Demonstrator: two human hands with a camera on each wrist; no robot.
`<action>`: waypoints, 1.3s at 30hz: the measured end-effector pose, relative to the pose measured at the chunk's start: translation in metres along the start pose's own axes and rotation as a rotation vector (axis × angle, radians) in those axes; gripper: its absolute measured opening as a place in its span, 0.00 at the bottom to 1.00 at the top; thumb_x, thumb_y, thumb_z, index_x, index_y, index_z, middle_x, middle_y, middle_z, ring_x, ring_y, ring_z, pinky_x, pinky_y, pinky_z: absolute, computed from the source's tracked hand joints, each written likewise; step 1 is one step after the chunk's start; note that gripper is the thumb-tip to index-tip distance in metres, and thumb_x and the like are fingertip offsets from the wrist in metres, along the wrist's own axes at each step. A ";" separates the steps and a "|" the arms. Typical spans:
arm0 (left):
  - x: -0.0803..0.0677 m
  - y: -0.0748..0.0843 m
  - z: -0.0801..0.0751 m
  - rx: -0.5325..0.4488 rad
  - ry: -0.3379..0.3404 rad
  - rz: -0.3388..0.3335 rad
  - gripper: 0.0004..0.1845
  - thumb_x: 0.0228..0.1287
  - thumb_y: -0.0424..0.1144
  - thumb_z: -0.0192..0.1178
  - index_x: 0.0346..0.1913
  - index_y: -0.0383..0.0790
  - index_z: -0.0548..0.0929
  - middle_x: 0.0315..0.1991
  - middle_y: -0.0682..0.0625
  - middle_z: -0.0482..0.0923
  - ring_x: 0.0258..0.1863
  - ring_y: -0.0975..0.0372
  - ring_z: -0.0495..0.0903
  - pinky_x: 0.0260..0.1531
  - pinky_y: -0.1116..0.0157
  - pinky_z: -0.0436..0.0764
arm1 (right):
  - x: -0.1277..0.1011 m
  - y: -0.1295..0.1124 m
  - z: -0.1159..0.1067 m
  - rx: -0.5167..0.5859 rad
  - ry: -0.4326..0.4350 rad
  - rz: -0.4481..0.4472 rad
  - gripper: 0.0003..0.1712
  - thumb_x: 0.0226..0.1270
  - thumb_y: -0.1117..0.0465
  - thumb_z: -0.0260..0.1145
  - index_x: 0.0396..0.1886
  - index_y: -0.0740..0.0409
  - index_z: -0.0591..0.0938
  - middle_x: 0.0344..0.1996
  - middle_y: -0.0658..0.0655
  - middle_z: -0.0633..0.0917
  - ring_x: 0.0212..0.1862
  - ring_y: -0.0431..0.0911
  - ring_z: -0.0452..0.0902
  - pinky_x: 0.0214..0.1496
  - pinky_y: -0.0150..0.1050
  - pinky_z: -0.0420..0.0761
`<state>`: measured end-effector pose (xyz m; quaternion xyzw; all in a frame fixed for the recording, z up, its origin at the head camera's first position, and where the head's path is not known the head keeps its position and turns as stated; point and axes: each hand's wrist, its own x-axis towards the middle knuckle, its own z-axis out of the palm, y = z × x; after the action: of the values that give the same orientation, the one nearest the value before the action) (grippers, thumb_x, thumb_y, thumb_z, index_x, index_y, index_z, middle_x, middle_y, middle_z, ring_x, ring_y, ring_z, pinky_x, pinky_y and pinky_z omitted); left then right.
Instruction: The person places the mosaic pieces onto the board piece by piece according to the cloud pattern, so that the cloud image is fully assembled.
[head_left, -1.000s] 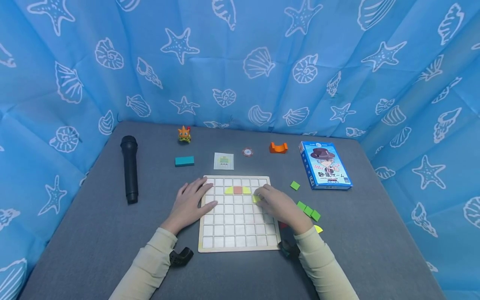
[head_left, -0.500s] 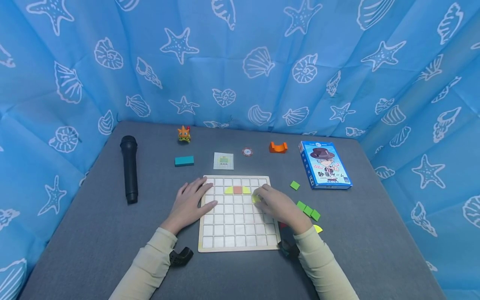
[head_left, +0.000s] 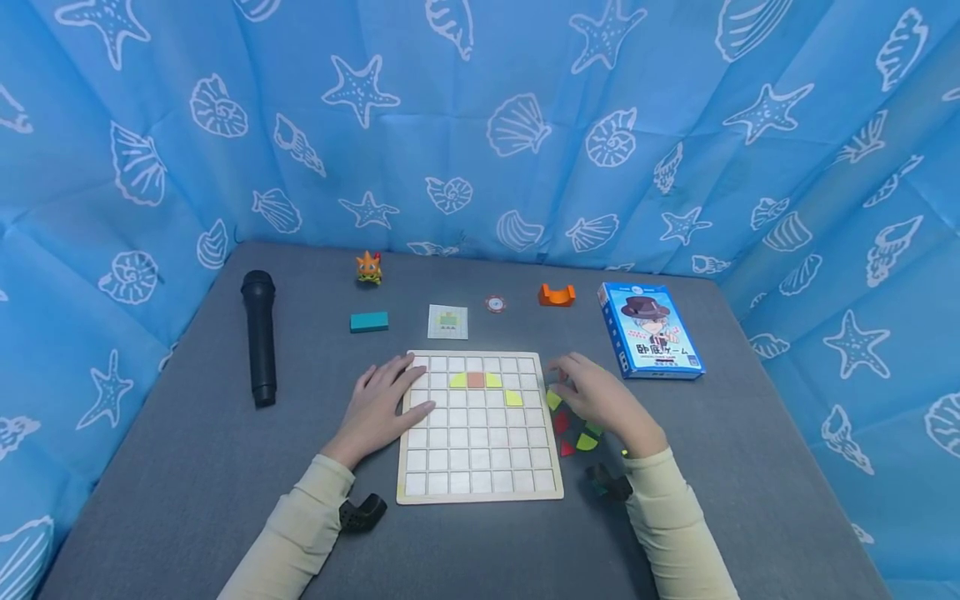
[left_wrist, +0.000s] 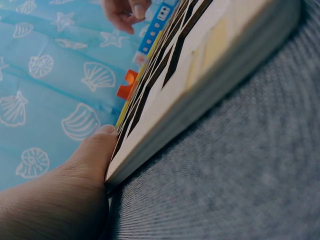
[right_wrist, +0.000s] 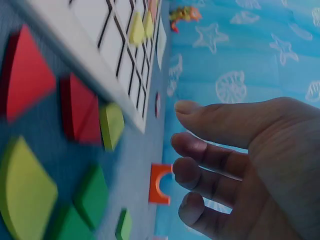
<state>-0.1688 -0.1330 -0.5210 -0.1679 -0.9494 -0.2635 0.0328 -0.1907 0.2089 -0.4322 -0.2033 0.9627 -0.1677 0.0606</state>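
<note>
My left hand (head_left: 384, 407) is lying spread on the board (head_left: 457, 460), my right hand (head_left: 600, 402) hovering, loosely parted, by tiles (head_left: 587, 442) on the grey table (head_left: 195, 467) (blue curtain (head_left: 457, 125) hanging behind).

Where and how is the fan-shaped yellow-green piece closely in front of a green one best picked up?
Likely from above, pinching the yellow-green piece by its left and right edges: it lies flat, its sides look thick enough to hold, and a green piece sits close behind.
</note>
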 end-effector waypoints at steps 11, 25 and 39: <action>0.000 0.001 0.000 0.000 0.005 0.008 0.35 0.65 0.63 0.53 0.70 0.52 0.67 0.74 0.50 0.56 0.74 0.53 0.53 0.69 0.44 0.48 | -0.004 0.016 0.006 -0.024 -0.108 0.059 0.18 0.64 0.56 0.68 0.52 0.57 0.80 0.44 0.54 0.80 0.42 0.45 0.75 0.47 0.46 0.81; 0.001 -0.001 0.000 0.006 0.002 0.007 0.35 0.65 0.64 0.52 0.70 0.52 0.66 0.74 0.50 0.55 0.74 0.53 0.53 0.69 0.45 0.48 | -0.003 0.017 0.011 -0.045 -0.130 0.053 0.18 0.64 0.56 0.68 0.54 0.48 0.81 0.46 0.53 0.80 0.40 0.46 0.73 0.43 0.43 0.79; 0.001 -0.001 0.001 0.010 0.006 0.005 0.35 0.65 0.64 0.52 0.70 0.52 0.67 0.74 0.50 0.55 0.74 0.53 0.53 0.70 0.45 0.48 | -0.008 0.018 0.015 -0.100 -0.037 0.014 0.18 0.62 0.71 0.62 0.46 0.47 0.85 0.45 0.54 0.79 0.46 0.49 0.70 0.47 0.46 0.79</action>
<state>-0.1696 -0.1329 -0.5221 -0.1695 -0.9502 -0.2589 0.0372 -0.1874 0.2228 -0.4516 -0.2025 0.9700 -0.1154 0.0692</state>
